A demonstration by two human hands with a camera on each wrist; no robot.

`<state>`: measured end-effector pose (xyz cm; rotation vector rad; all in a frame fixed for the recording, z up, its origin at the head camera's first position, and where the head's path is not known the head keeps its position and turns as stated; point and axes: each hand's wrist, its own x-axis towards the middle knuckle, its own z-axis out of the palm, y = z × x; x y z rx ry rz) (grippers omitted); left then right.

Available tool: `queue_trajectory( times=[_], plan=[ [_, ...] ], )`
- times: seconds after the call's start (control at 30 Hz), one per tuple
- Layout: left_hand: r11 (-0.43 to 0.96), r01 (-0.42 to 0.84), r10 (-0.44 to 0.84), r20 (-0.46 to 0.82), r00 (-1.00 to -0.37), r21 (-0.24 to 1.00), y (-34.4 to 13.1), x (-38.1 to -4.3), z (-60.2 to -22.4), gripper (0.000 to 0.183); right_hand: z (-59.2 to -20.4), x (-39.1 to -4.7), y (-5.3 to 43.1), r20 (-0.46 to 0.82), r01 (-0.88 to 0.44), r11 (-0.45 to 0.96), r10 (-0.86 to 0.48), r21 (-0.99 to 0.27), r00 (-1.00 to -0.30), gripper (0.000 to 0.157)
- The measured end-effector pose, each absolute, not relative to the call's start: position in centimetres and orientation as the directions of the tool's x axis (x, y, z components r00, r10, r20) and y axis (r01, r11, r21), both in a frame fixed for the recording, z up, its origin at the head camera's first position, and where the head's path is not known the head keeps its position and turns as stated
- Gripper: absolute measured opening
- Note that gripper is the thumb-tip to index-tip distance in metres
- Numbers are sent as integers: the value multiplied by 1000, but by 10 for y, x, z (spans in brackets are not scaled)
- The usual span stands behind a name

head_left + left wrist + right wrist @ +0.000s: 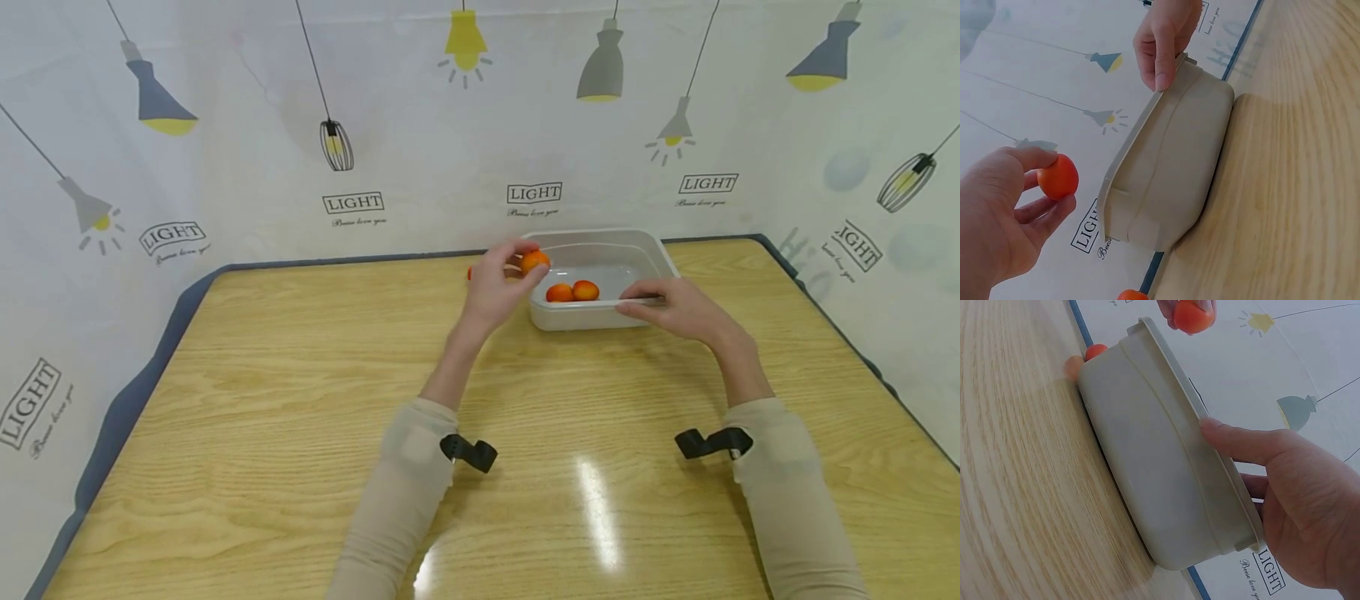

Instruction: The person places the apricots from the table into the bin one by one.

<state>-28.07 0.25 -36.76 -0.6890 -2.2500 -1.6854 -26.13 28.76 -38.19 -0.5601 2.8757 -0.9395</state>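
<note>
My left hand (492, 290) pinches a smooth, round orange-red fruit (536, 260) between thumb and fingertips, above the left end of a whitish plastic box (588, 317). In the left wrist view the held fruit (1058, 177) is beside the box's rim. My right hand (686, 308) grips the near rim towards its right corner, thumb on the outer side (1235, 440) and fingers over the inside. Inside the box, two similar fruits (586, 290) lie against the near wall. Another orange-red fruit (1095, 351) sits on the table just past the box's left end, mostly behind my left hand in the head view.
The box stands at the back of a wooden table (315, 400), close to its dark-edged border. Behind it hangs a white cloth (435, 133) printed with lamps. Each sleeved forearm carries a black strap mount (471, 452).
</note>
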Motion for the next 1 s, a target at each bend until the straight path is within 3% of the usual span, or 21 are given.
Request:
queue_trajectory(
  times=[0.63,1.0],
  plan=[
    [268,520,349,421,-837,811,25,-276,-383,49,-380,-262,289,68,-332,759,-358,-560,-931,34],
    [242,507,339,418,-843,827,22,-275,-378,44,-379,-260,287,60,-325,754,-357,-570,-932,37]
  ],
)
